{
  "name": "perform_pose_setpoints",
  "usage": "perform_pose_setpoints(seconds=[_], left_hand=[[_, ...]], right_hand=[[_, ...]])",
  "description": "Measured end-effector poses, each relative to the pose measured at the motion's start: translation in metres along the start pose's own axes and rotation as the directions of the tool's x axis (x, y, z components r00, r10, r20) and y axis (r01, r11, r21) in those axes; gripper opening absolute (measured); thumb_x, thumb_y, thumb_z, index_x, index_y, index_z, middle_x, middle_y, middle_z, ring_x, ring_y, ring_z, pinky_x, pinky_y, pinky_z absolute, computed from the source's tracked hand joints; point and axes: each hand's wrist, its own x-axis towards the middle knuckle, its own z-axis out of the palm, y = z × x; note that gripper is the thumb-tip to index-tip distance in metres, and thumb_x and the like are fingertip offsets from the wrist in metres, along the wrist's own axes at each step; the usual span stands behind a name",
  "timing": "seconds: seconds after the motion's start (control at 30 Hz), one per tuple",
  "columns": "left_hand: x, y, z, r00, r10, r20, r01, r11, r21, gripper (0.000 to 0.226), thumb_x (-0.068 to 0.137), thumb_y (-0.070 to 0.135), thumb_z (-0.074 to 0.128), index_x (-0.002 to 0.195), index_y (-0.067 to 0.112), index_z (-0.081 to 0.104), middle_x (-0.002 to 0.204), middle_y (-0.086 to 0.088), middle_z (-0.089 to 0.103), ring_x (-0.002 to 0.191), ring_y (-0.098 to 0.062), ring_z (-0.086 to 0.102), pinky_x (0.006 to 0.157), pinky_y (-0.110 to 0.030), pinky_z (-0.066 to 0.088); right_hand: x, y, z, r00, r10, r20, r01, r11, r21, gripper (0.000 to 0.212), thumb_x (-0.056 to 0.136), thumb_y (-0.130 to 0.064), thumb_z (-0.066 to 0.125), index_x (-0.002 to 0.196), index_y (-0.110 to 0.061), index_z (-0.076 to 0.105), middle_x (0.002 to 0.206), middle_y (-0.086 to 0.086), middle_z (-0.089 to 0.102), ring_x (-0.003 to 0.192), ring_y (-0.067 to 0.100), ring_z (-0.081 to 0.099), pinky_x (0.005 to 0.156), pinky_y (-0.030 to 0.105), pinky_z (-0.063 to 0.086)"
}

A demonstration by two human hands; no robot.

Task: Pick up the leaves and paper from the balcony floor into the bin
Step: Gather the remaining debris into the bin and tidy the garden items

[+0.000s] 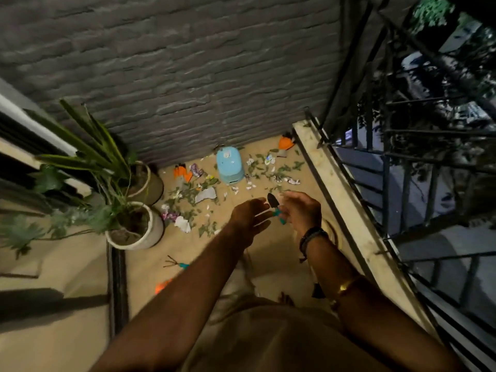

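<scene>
Green leaves [188,193] and torn paper scraps [206,195] are strewn over the tan balcony floor, with more leaves and paper [281,173] near the right kerb. A light blue bin [229,165] stands by the grey brick wall among the litter. My right hand [300,210] holds a small trowel [273,204] with a black blade and teal handle, pinched at the handle. My left hand [249,218] is stretched out just left of the trowel with its fingers straight, holding nothing. Both hands hover above the floor, nearer to me than the bin.
Two potted plants [134,226] stand at the left by a door track. A small hand rake [174,263] lies on the floor near me. Orange gloves [182,171] and another orange item [285,143] lie by the wall. A black railing [402,183] borders the right side.
</scene>
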Motion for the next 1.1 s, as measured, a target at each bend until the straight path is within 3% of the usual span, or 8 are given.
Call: perform_pose_setpoints(seconds=[0.1, 0.2, 0.37, 0.5, 0.63, 0.77, 0.93, 1.1], left_hand=[[0.048, 0.04, 0.015, 0.998, -0.034, 0.06, 0.03, 0.997, 0.067, 0.016, 0.096, 0.01, 0.053, 0.103, 0.008, 0.067, 0.097, -0.008, 0.069, 0.092, -0.022, 0.065, 0.079, -0.032, 0.052], [0.1, 0.076, 0.028, 0.99, -0.079, 0.116, 0.061, 0.987, 0.151, 0.025, 0.1, 0.013, 0.05, 0.12, 0.005, 0.063, 0.108, -0.011, 0.066, 0.1, -0.026, 0.063, 0.084, -0.034, 0.052], [0.166, 0.127, 0.057, 0.948, -0.251, 0.195, 0.192, 0.94, 0.281, 0.024, 0.106, 0.019, 0.038, 0.096, 0.013, 0.06, 0.1, -0.008, 0.064, 0.097, -0.023, 0.061, 0.088, -0.034, 0.048], [0.215, 0.148, 0.077, 0.941, -0.296, 0.161, 0.205, 0.882, 0.425, 0.022, 0.102, 0.024, 0.05, 0.118, 0.013, 0.061, 0.131, -0.01, 0.062, 0.107, -0.021, 0.062, 0.087, -0.033, 0.05], [0.273, 0.156, 0.092, 0.931, -0.336, 0.145, 0.241, 0.86, 0.451, 0.035, 0.104, 0.014, 0.046, 0.136, 0.004, 0.051, 0.14, -0.017, 0.055, 0.127, -0.031, 0.054, 0.105, -0.042, 0.046], [0.339, 0.142, 0.099, 0.958, -0.284, 0.049, 0.231, 0.86, 0.455, 0.014, 0.099, 0.02, 0.057, 0.105, 0.009, 0.065, 0.108, -0.013, 0.069, 0.102, -0.027, 0.067, 0.081, -0.035, 0.056], [0.451, 0.097, 0.096, 0.943, -0.334, -0.016, 0.308, 0.85, 0.428, 0.016, 0.1, 0.022, 0.055, 0.104, 0.01, 0.066, 0.097, -0.007, 0.073, 0.09, -0.021, 0.07, 0.07, -0.031, 0.055], [0.575, 0.04, 0.065, 0.924, -0.377, -0.066, 0.376, 0.864, 0.335, 0.028, 0.103, 0.025, 0.052, 0.123, 0.008, 0.062, 0.103, -0.007, 0.075, 0.086, -0.019, 0.075, 0.068, -0.03, 0.06]], right_hand=[[0.049, -0.007, 0.016, 0.998, 0.042, -0.055, -0.041, 0.999, 0.019, 0.014, 0.092, -0.004, 0.065, 0.099, -0.012, 0.073, 0.09, 0.012, 0.073, 0.079, 0.027, 0.072, 0.063, 0.03, 0.062], [0.096, -0.011, 0.031, 0.984, 0.045, -0.17, -0.049, 0.999, -0.018, 0.013, 0.082, -0.02, 0.07, 0.092, -0.025, 0.077, 0.092, 0.004, 0.076, 0.09, 0.029, 0.073, 0.079, 0.045, 0.062], [0.146, -0.035, 0.05, 0.915, 0.187, -0.357, -0.141, 0.978, 0.152, 0.021, 0.092, 0.001, 0.061, 0.097, -0.015, 0.074, 0.088, 0.011, 0.074, 0.071, 0.023, 0.067, 0.073, 0.042, 0.061], [0.192, -0.039, 0.052, 0.863, 0.238, -0.445, -0.143, 0.961, 0.236, 0.023, 0.091, 0.009, 0.055, 0.106, -0.002, 0.069, 0.084, 0.014, 0.067, 0.066, 0.021, 0.06, 0.06, 0.031, 0.057], [0.245, -0.023, 0.051, 0.833, 0.317, -0.454, -0.169, 0.926, 0.338, 0.024, 0.093, 0.01, 0.051, 0.111, 0.004, 0.066, 0.087, 0.018, 0.065, 0.07, 0.023, 0.06, 0.053, 0.024, 0.054], [0.311, 0.03, 0.049, 0.844, 0.348, -0.409, -0.227, 0.921, 0.317, 0.017, 0.09, 0.001, 0.062, 0.103, -0.007, 0.07, 0.095, 0.014, 0.07, 0.085, 0.027, 0.069, 0.062, 0.029, 0.059], [0.399, 0.127, 0.051, 0.815, 0.41, -0.409, -0.315, 0.906, 0.281, 0.021, 0.087, -0.006, 0.071, 0.107, -0.011, 0.073, 0.102, 0.016, 0.074, 0.094, 0.031, 0.072, 0.081, 0.047, 0.062], [0.489, 0.223, 0.063, 0.837, 0.359, -0.413, -0.351, 0.931, 0.098, 0.023, 0.086, -0.003, 0.071, 0.109, -0.004, 0.071, 0.105, 0.007, 0.071, 0.091, 0.019, 0.071, 0.073, 0.017, 0.057]])
